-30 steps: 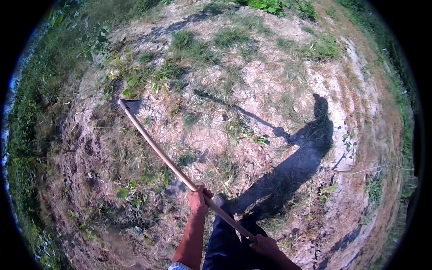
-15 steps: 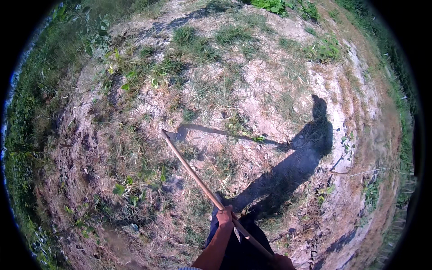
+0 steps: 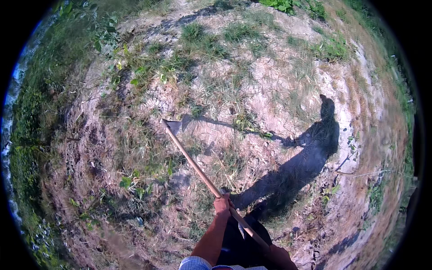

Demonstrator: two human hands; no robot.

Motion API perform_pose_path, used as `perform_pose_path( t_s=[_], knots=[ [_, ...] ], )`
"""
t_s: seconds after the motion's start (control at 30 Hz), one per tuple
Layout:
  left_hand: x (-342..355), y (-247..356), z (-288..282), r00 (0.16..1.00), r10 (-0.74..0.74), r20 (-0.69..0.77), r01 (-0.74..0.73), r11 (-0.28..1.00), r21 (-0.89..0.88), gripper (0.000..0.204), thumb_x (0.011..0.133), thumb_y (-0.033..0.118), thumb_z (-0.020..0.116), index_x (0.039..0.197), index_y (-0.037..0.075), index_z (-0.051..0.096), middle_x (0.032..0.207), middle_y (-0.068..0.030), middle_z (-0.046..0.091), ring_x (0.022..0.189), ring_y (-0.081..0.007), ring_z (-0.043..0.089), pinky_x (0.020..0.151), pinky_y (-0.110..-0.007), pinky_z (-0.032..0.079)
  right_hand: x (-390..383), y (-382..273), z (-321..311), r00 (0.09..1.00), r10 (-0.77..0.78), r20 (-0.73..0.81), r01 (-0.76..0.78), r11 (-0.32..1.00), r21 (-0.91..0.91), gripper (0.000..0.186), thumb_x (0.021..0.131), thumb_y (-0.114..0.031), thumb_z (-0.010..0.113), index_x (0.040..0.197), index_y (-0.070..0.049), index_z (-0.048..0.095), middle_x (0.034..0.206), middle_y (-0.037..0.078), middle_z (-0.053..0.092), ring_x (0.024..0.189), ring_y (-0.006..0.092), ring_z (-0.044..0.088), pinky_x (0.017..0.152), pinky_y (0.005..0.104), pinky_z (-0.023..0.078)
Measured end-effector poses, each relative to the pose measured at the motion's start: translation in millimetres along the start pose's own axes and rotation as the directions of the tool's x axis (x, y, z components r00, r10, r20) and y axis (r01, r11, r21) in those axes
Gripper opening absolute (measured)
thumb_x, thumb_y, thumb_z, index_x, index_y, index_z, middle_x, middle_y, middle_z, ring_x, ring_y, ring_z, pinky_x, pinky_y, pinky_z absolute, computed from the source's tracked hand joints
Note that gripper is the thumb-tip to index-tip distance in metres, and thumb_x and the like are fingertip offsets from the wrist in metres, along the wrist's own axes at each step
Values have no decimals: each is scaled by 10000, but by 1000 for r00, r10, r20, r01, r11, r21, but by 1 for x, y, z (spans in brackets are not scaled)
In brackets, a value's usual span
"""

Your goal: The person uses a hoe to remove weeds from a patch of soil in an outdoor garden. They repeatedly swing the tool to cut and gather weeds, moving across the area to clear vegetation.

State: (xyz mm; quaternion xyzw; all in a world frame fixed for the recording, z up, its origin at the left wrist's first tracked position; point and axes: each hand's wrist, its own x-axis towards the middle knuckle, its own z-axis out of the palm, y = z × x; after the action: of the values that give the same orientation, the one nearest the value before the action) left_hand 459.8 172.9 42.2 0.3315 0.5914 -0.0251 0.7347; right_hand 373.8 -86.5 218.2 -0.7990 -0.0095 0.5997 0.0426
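Note:
My left hand (image 3: 222, 203) is closed round the long wooden hoe handle (image 3: 195, 166), its forearm coming up from the lower edge in a checked sleeve. Lower down and to the right, my right hand (image 3: 274, 252) grips the same handle near its end, partly in shade. The hoe's metal blade (image 3: 173, 126) is at the far end, low over or on dry pale soil among cut straw and grass tufts; contact with the ground is unclear. My dark-trousered legs (image 3: 240, 238) show beneath the handle.
Patchy grass (image 3: 193, 33) and small leafy weeds (image 3: 128, 182) cover the dry earth. Denser green plants (image 3: 31, 135) line the left rim and taller leaves (image 3: 281, 5) stand at the top. My long shadow (image 3: 297, 162) stretches to the right, and a thin stick (image 3: 369, 172) lies there.
The blade came rightward and toward me from the upper-left weeds, then shifted slightly away again. My left hand moved right with the handle, then rose a little. Both hands kept their grip.

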Motion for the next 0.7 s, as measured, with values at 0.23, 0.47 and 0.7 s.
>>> perform_pose_path(
  t_s=[0.23,0.47,0.7],
  knots=[
    [-87,-153,-1,871,-491,32,492,870,-29,171,787,68,656,755,52,489,584,-60,479,478,-193,508,437,-377,479,-125,76,-18,988,151,-40,-151,988,21,255,797,-256,554,902,-23,574,821,204,634,803,376,612,710,466,489],
    [-60,-99,1,975,-187,120,191,981,-26,142,776,70,638,736,23,510,575,-82,494,450,-212,507,424,-372,468,-88,73,-3,977,1,-211,18,996,90,272,815,-282,497,838,-29,595,783,224,626,766,397,607,679,487,484],
    [-7,-19,-30,998,-24,61,25,1000,-12,161,804,107,591,699,20,504,545,-112,487,457,-256,510,441,-407,460,-90,5,-46,935,-182,-306,231,964,133,313,763,-307,538,879,-28,620,836,221,640,801,388,619,712,480,490]
  ],
)
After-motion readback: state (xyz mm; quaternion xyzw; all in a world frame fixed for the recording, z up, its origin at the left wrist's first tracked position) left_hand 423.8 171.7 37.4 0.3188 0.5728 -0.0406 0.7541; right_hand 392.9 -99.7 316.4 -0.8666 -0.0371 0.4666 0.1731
